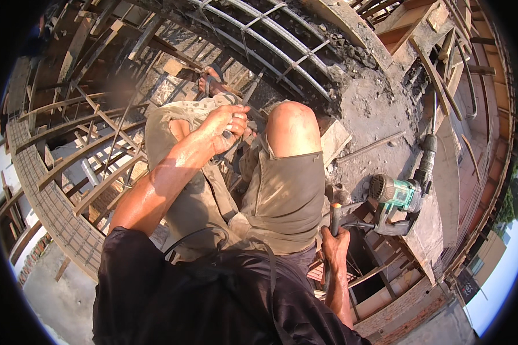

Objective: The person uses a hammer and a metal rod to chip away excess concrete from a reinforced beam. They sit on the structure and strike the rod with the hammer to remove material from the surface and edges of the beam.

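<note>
Over my left knee, my left hand (227, 127) is closed in a fist. The dark, round end of a rod (228, 134) shows between its fingers; the rest of it is hidden. Down at my right side, my right hand (335, 246) is wrapped round the handle of a hammer (335, 214). The hammer's metal head points up beside my right thigh. To the right of it, a green and grey demolition hammer (402, 195) lies on the concrete, its long bit toward the far side.
Curved steel rebar (265, 23) runs across the top, beside a rough concrete slab (374, 109) strewn with rubble. Timber formwork and a curved rebar mesh (46, 190) stand at the left. Wooden boards (437, 218) edge the right, with deep gaps among the beams below.
</note>
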`<state>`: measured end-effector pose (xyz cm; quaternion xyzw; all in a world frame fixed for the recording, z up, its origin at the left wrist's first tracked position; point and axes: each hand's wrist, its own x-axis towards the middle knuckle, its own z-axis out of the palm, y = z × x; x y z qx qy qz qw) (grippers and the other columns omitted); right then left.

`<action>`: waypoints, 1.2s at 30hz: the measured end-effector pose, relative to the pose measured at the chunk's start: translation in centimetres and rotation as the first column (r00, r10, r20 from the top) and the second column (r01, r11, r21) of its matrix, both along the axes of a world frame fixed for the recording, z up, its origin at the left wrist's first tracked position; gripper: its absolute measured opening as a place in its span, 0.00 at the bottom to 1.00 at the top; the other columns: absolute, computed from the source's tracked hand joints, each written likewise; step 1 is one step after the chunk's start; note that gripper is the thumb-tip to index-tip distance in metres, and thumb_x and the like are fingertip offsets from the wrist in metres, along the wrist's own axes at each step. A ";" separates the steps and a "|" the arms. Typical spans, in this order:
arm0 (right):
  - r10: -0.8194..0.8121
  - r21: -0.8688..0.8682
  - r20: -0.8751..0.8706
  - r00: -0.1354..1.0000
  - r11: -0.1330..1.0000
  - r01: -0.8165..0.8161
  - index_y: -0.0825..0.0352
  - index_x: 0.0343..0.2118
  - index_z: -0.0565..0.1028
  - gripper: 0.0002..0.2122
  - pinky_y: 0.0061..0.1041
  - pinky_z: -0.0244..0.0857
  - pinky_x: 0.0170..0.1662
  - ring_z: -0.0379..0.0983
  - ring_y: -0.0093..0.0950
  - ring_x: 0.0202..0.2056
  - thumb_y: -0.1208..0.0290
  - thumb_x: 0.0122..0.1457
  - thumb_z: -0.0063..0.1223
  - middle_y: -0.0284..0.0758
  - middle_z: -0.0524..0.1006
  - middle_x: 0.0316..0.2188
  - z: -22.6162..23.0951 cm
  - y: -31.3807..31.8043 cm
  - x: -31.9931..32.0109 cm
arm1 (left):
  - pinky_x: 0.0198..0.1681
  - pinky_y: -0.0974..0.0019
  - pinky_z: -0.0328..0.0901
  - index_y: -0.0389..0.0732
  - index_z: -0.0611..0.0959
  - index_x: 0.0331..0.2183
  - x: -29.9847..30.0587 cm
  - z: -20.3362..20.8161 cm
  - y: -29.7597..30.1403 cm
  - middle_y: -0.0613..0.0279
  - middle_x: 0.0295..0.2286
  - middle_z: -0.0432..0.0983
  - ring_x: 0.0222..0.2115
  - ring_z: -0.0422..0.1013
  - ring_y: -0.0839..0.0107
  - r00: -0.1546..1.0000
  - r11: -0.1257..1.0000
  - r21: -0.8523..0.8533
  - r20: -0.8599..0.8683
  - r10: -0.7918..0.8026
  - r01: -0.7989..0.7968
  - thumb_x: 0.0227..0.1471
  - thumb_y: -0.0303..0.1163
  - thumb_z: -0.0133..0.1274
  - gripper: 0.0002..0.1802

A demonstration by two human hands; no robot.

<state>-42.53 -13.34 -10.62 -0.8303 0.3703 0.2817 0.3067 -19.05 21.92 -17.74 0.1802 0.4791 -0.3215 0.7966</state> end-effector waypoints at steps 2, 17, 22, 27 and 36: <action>-0.045 0.019 -0.003 0.999 0.999 0.045 0.70 0.16 0.70 0.14 0.25 0.59 0.18 0.65 0.20 0.13 0.68 0.51 0.57 0.31 0.68 0.10 -0.3 -0.1 -0.3 | 0.13 0.83 0.47 0.38 0.70 0.48 -1.9 3.3 -1.0 0.73 0.23 0.58 0.16 0.52 0.87 0.990 0.983 0.140 0.056 -0.130 0.121 0.64 0.30 0.43 0.12; -0.042 0.049 0.058 0.997 0.998 0.039 0.71 0.14 0.70 0.16 0.28 0.58 0.20 0.62 0.19 0.15 0.66 0.51 0.57 0.31 0.67 0.10 -2.8 -0.3 0.2 | 0.12 0.74 0.45 0.39 0.58 0.60 -4.5 -3.0 1.5 0.70 0.18 0.60 0.13 0.51 0.82 0.820 0.740 0.465 0.050 -0.571 0.486 0.60 0.30 0.47 0.29; -0.051 0.059 0.079 0.996 0.997 0.047 0.71 0.14 0.71 0.15 0.28 0.59 0.20 0.63 0.19 0.15 0.67 0.50 0.58 0.30 0.68 0.10 -3.1 0.1 -0.1 | 0.11 0.74 0.47 0.39 0.66 0.57 -4.6 -2.4 4.3 0.70 0.18 0.63 0.12 0.53 0.82 0.812 0.692 0.585 0.094 -0.576 0.423 0.59 0.30 0.49 0.25; -0.043 0.063 0.096 0.994 0.997 0.037 0.69 0.14 0.69 0.15 0.26 0.54 0.19 0.60 0.17 0.16 0.67 0.53 0.56 0.28 0.68 0.12 -3.7 0.2 -0.6 | 0.12 0.70 0.56 0.37 0.70 0.57 -4.8 -4.2 3.0 0.68 0.18 0.65 0.12 0.58 0.77 0.554 0.319 0.829 0.013 -0.832 0.459 0.61 0.32 0.46 0.24; -0.018 0.073 0.150 0.988 0.997 0.007 0.70 0.14 0.70 0.16 0.26 0.54 0.19 0.60 0.18 0.16 0.66 0.53 0.57 0.27 0.68 0.12 -4.0 0.0 -0.7 | 0.14 0.66 0.58 0.32 0.70 0.56 -5.3 -4.1 3.9 0.66 0.16 0.65 0.11 0.60 0.73 0.672 0.480 0.767 0.088 -0.735 0.425 0.60 0.30 0.45 0.24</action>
